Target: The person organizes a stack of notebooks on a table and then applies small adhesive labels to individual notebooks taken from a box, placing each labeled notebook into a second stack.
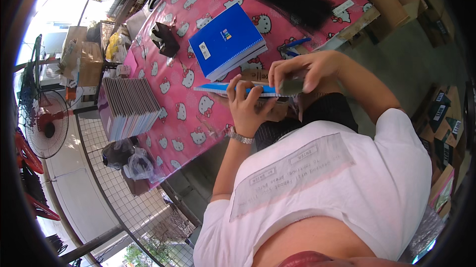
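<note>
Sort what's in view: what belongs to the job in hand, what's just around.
Job:
blue-covered paper notebook, left hand
small dark-greenish rectangular piece, right hand
probably the blue-covered notebook stack

Apparently just around:
crumpled clear plastic bag
round red-bladed fan

Scene is lit by daylight from the left, upper left blown out, straight edges bent, rim blacked out.

A white, grey-panelled shirt [389, 168] pairs with dark pinstriped bottoms [333, 112] and a metallic wristband [241, 137].
</note>
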`<state>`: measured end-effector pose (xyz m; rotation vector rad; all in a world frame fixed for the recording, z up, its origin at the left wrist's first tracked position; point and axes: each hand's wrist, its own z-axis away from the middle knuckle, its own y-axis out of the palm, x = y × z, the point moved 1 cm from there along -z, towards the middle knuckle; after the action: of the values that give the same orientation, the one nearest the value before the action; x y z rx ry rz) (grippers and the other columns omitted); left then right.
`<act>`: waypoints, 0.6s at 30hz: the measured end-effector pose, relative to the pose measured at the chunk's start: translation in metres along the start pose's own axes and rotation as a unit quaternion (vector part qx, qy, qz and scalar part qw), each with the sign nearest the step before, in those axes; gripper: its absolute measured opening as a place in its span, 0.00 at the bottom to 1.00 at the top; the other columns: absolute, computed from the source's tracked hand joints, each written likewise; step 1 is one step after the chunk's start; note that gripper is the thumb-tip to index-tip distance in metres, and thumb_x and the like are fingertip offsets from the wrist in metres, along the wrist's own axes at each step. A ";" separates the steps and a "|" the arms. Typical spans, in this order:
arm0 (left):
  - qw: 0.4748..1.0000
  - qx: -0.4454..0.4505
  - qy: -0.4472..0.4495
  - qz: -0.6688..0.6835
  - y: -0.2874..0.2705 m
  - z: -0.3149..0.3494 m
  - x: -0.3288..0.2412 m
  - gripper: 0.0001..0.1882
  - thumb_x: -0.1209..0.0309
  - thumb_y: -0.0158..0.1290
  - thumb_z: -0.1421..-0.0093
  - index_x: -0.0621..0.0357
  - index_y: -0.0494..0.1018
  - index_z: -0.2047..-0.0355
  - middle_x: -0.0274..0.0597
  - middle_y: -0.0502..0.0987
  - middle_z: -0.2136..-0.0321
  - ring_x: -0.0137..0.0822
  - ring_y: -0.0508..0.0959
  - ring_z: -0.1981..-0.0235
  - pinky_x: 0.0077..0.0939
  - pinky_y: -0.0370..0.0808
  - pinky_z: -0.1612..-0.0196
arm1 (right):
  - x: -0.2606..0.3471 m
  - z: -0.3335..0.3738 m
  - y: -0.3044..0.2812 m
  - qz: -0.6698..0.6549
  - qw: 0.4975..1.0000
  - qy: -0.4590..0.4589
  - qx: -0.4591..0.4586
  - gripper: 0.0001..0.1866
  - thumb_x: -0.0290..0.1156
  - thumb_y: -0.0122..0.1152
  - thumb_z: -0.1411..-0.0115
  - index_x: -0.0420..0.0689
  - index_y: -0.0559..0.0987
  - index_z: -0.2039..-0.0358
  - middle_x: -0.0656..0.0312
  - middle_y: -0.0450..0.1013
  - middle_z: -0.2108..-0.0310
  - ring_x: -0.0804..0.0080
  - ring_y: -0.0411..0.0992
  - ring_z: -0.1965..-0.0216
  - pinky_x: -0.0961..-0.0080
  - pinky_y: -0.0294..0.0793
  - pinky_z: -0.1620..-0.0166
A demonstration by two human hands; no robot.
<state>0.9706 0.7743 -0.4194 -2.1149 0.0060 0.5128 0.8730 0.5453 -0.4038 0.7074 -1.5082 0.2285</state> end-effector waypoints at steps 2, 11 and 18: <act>1.000 0.005 -0.005 -0.001 -0.003 0.001 -0.003 0.19 0.60 0.69 0.59 0.52 0.76 0.68 0.42 0.71 0.61 0.55 0.65 0.44 0.50 0.66 0.47 | -0.003 -0.002 -0.002 0.096 0.990 0.083 -0.064 0.29 0.43 0.69 0.56 0.43 0.77 0.54 0.61 0.62 0.52 0.68 0.62 0.47 0.69 0.59 0.44; 1.000 0.024 -0.005 0.010 -0.008 -0.001 0.000 0.20 0.61 0.69 0.60 0.52 0.77 0.67 0.43 0.70 0.59 0.55 0.63 0.44 0.50 0.64 0.45 | 0.010 -0.017 -0.001 0.088 0.994 0.071 -0.014 0.31 0.45 0.71 0.59 0.45 0.80 0.53 0.59 0.62 0.47 0.66 0.61 0.43 0.70 0.59 0.42; 0.998 0.033 -0.008 0.044 -0.009 -0.002 0.003 0.22 0.64 0.68 0.62 0.53 0.76 0.66 0.41 0.71 0.61 0.54 0.65 0.46 0.48 0.65 0.45 | 0.011 -0.020 0.001 0.086 0.995 0.053 -0.011 0.30 0.41 0.71 0.60 0.47 0.81 0.53 0.56 0.63 0.46 0.64 0.62 0.42 0.72 0.62 0.44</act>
<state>0.9763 0.7785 -0.4123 -2.0533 0.1069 0.5743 0.8903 0.5540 -0.3910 0.5398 -1.4690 0.3727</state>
